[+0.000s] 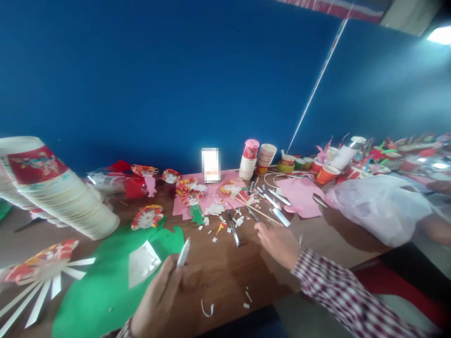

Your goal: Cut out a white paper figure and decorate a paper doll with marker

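Note:
My left hand (162,286), closed, holds a short white stick-like piece (183,253) with a brownish tip upright; I cannot make out its kind. It is over the edge of a big green paper sheet (91,272), near a white paper piece (143,265). My right hand (280,244) reaches over the brown table, its fingertips pinched at the near end of a slim dark pen-like tool (252,215). Left of it lies a black-and-clear pen (233,227). Around them are paper scraps (214,208), a green paper figure (196,213) and a thin wooden stick (260,210).
A leaning stack of paper cups (66,188) stands at left, beside a cut cup with splayed strips (45,272). More cup stacks (248,162) stand near the blue wall (158,84). Pink paper (299,195), a white plastic bag (377,206) and decorated cups (327,173) are at right.

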Action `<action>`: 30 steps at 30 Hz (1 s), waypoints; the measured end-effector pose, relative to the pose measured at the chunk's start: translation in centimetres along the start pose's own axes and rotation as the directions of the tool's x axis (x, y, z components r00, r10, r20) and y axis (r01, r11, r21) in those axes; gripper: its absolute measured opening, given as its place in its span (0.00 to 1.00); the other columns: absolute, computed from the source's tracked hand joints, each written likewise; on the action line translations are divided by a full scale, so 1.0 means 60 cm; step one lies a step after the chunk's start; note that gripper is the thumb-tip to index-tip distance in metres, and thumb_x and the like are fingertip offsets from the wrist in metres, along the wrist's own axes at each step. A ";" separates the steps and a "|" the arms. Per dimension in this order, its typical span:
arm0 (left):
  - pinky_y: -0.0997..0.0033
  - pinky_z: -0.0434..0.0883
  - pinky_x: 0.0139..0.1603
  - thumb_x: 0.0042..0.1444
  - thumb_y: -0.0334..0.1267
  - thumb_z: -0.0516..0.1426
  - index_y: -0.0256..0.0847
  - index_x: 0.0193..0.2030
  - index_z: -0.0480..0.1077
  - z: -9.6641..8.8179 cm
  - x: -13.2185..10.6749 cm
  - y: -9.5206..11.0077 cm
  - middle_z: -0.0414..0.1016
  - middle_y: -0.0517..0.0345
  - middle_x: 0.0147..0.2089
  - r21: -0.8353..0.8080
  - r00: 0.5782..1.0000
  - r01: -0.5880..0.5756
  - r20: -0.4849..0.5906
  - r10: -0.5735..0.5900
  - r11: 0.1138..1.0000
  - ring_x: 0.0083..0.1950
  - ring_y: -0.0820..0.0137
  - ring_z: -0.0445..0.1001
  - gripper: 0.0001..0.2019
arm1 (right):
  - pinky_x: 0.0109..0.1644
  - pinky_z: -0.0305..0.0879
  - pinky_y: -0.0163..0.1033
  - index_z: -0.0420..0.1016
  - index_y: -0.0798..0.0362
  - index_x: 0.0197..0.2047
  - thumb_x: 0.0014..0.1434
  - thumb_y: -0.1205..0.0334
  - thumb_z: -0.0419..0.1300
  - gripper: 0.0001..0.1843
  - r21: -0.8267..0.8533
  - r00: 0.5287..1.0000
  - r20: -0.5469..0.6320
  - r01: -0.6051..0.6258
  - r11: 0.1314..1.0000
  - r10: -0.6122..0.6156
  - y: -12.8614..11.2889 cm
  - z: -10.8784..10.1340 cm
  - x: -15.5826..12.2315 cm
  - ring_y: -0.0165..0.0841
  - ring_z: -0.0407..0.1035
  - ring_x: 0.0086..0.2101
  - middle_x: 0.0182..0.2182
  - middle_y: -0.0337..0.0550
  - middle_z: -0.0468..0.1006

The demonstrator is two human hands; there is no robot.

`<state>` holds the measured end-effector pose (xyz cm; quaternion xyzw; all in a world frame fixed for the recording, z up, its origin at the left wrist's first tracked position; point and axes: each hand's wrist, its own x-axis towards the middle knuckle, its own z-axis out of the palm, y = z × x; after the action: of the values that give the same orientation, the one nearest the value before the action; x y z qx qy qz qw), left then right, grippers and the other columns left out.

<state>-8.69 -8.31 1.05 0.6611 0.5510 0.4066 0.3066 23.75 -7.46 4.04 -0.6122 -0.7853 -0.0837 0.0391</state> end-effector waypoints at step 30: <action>0.62 0.65 0.44 0.58 0.36 0.48 0.39 0.37 0.72 0.072 0.104 0.026 0.72 0.50 0.38 0.187 0.944 -0.243 0.272 0.187 0.952 0.41 0.64 0.68 0.11 | 0.45 0.68 0.39 0.66 0.53 0.49 0.60 0.66 0.51 0.14 0.790 0.938 -0.336 0.232 0.568 0.084 -0.147 0.033 0.113 0.34 0.69 0.40 0.39 0.47 0.74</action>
<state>-3.76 -2.32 1.56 0.7933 0.4731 0.2880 0.2528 13.61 -2.69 2.46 -0.4662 -0.7403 0.1843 0.4478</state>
